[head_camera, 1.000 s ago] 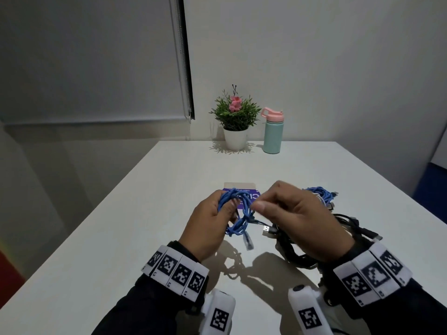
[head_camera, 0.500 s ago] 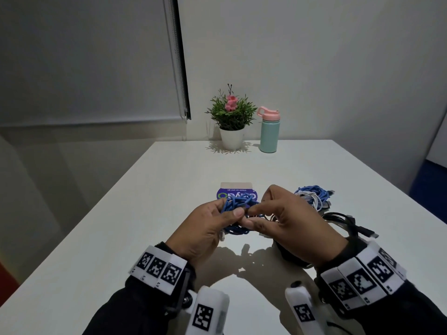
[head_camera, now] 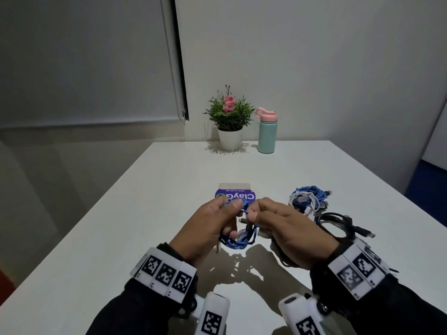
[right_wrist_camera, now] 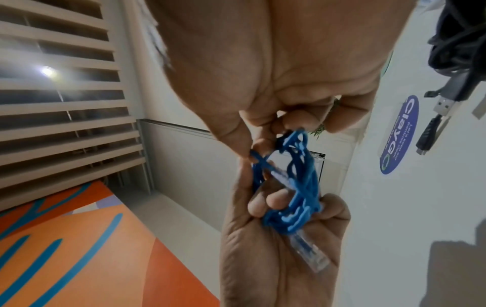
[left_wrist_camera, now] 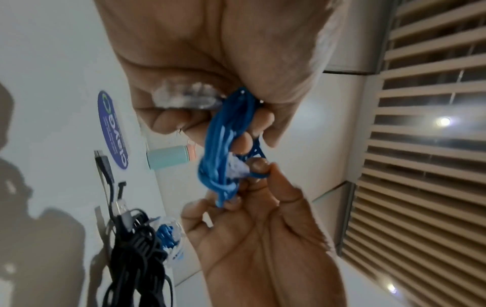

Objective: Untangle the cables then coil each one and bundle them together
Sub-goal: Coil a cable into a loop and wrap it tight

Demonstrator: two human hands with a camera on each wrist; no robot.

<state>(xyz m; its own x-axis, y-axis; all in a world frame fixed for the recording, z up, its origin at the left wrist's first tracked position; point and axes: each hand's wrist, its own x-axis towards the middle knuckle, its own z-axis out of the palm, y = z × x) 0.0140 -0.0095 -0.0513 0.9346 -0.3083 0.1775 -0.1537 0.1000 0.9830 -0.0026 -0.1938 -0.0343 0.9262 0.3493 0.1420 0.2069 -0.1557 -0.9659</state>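
Note:
A small coil of blue cable (head_camera: pixel 238 240) with a clear plug (right_wrist_camera: pixel 310 253) hangs between my two hands above the white table (head_camera: pixel 150 213). My left hand (head_camera: pixel 229 205) grips the coil, fingers curled round its strands (left_wrist_camera: pixel 226 145). My right hand (head_camera: pixel 251 212) pinches a blue strand at the coil's top (right_wrist_camera: pixel 286 141) between thumb and fingertips. To the right lies a bundle of blue and white cables (head_camera: pixel 306 199). A loose black cable (head_camera: pixel 338 220) with USB plugs sits beside it, partly hidden behind my right hand.
A purple ClayGo packet (head_camera: pixel 235 195) lies just beyond my hands. A potted plant (head_camera: pixel 229 117) and a teal bottle with a pink lid (head_camera: pixel 266 131) stand at the table's far edge. The table's right edge is close to the cables.
The dangling plug ends have been gathered in and the blue coil has tightened. Both hands have drawn together, and the right hand's pinch now sits at the coil's top.

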